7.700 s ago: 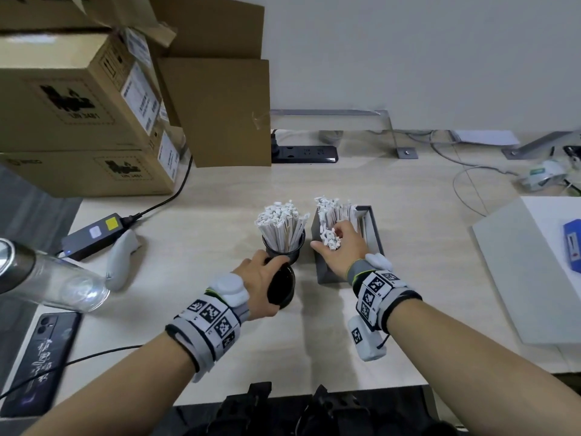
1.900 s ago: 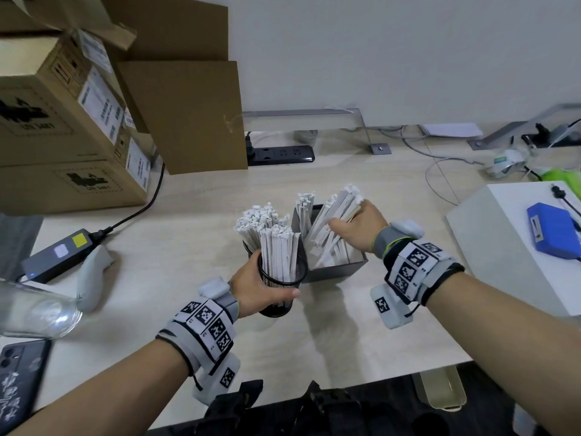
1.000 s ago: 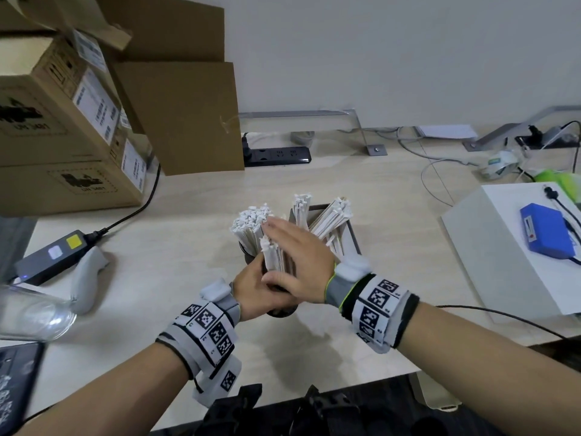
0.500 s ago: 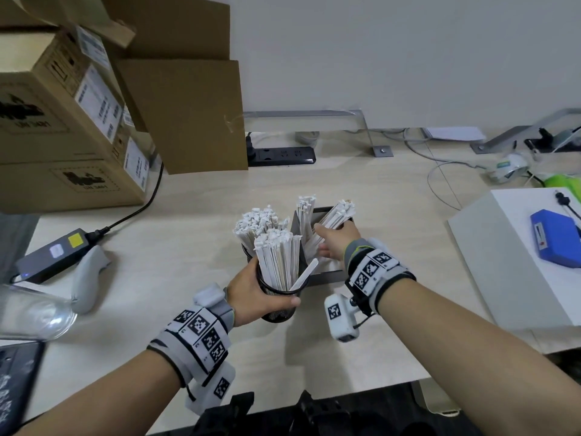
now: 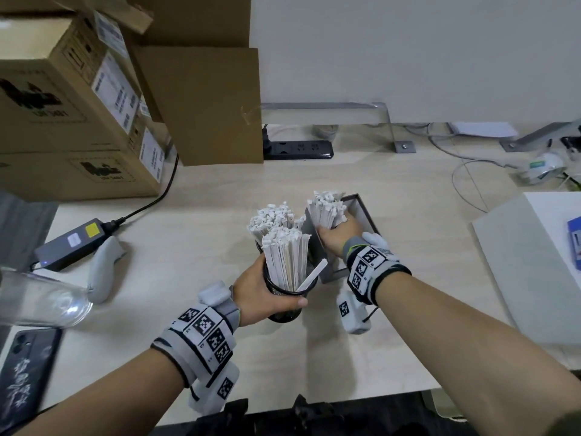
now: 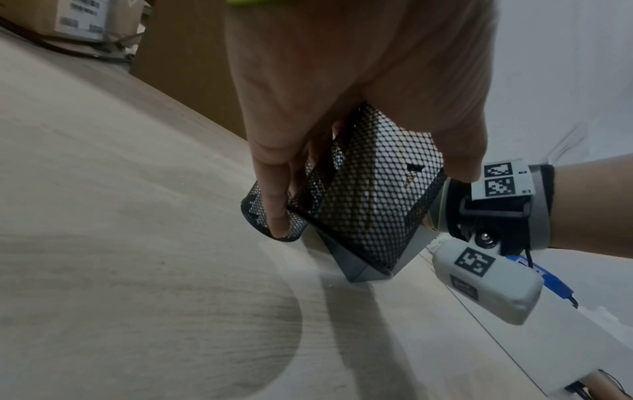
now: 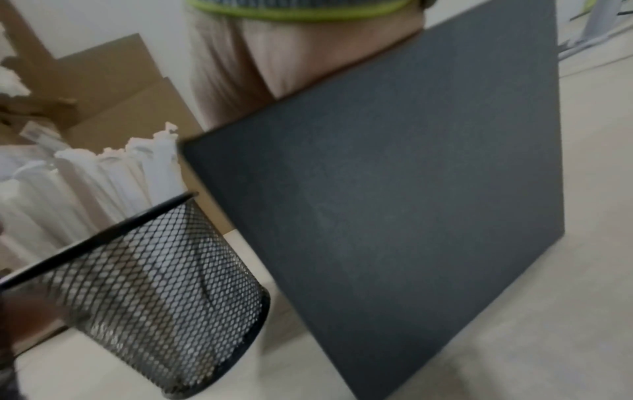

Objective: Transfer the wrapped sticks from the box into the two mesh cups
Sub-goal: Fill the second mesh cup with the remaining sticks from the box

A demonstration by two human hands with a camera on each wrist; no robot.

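Observation:
The dark grey box (image 5: pixel 362 212) stands just right of two black mesh cups. My right hand (image 5: pixel 338 232) reaches into it and grips a bundle of white wrapped sticks (image 5: pixel 327 209). In the right wrist view the box wall (image 7: pixel 394 189) hides the fingers. My left hand (image 5: pixel 264 291) grips the near mesh cup (image 5: pixel 284 305), tilted toward the box and holding several sticks (image 5: pixel 287 256); one stick (image 5: pixel 312 275) leans loose at its rim. The far mesh cup (image 6: pixel 270 213) is packed with sticks (image 5: pixel 270 215). The left wrist view shows my fingers (image 6: pixel 270 173) round the near cup (image 6: pixel 369 194).
Cardboard boxes (image 5: pixel 72 99) stack at the back left. A power adapter (image 5: pixel 72 240), a grey controller (image 5: pixel 103 269), a clear bottle (image 5: pixel 41 300) and a phone (image 5: pixel 25 369) lie on the left. A white box (image 5: pixel 528 262) sits at the right, a power strip (image 5: pixel 298 149) behind.
My right hand left the near cup, where it dropped sticks, and went back into the box and closed round another bundle. My left hand still holds the near cup tilted.

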